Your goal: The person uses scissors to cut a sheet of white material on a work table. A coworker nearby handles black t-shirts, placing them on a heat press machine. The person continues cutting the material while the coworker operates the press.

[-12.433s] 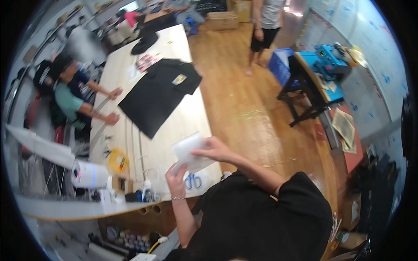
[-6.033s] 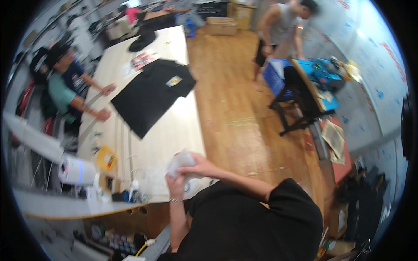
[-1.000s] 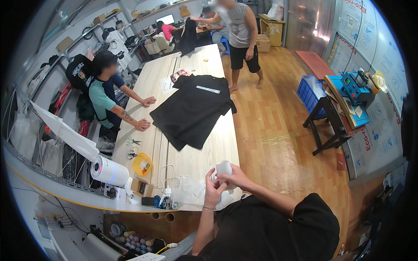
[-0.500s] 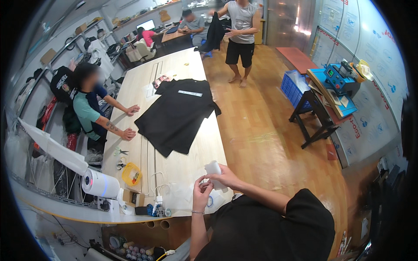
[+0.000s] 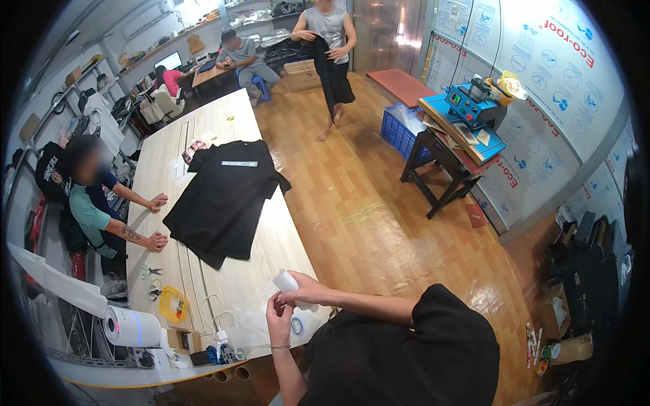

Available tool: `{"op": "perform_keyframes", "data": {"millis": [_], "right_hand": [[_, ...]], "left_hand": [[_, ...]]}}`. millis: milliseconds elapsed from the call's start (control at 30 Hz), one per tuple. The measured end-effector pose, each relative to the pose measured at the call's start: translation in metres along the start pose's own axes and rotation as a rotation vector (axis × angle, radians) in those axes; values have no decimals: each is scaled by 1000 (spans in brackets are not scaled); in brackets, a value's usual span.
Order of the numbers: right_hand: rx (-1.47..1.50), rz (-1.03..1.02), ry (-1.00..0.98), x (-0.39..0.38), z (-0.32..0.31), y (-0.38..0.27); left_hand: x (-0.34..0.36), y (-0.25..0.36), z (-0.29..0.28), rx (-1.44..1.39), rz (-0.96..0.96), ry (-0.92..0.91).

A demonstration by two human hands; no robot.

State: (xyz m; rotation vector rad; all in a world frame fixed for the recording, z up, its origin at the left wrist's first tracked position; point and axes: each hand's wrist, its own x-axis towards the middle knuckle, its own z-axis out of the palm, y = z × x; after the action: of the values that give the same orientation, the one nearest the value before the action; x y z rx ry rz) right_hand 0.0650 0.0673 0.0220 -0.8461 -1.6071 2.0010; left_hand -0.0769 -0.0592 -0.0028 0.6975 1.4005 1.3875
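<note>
A small roll of thin white sheet (image 5: 285,280) is held above the near right corner of the table. My right hand (image 5: 308,291) wraps round it, its fingers closed. Just left of it, my left hand (image 5: 279,318) has thumb and fingertips pinched together at the roll's lower edge; exactly what they grip is partly hidden. A chain bracelet circles the left wrist. Beyond my hands a black T-shirt (image 5: 227,210) lies spread on the pale wooden table (image 5: 288,243), with a white printed strip (image 5: 240,164) across it.
At the table's left, a person (image 5: 95,210) leans both hands on the top. A yellow basket (image 5: 173,306), scissors (image 5: 155,292) and a white cylindrical device (image 5: 132,327) stand near-left. Another person (image 5: 326,30) stands beyond with black cloth. Rightward are a blue machine (image 5: 467,105) and blue crate (image 5: 399,139).
The view has swung right, so the table and shirt sit further left in the picture. Both hands stay at the white roll. The standing person has brought the black cloth in front of the body.
</note>
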Motion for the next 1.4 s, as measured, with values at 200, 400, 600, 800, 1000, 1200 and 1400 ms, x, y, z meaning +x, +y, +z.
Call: {"op": "perform_keyframes", "data": {"millis": [200,400,600,800,1000,1200,1400], "right_hand": [[2,11,-14,-3,1,-5],[-22,3,-5,-3,0,-2],[-27,24,-11,-6,0,-11],[-13,32,-19,-5,0,-7],[-25,38,-20,-5,-1,-7],[-20,32,-22,-5,-1,-3],[-27,23,-22,-7,-1,-8]], "left_hand": [[0,-2,-1,-9,4,2],[-1,0,2,8,8,-13],[0,-4,0,57,31,-37],[1,-4,0,10,15,-16],[1,-5,-1,15,13,-13],[1,-5,0,17,2,-20],[2,-6,0,12,13,-23]]}}
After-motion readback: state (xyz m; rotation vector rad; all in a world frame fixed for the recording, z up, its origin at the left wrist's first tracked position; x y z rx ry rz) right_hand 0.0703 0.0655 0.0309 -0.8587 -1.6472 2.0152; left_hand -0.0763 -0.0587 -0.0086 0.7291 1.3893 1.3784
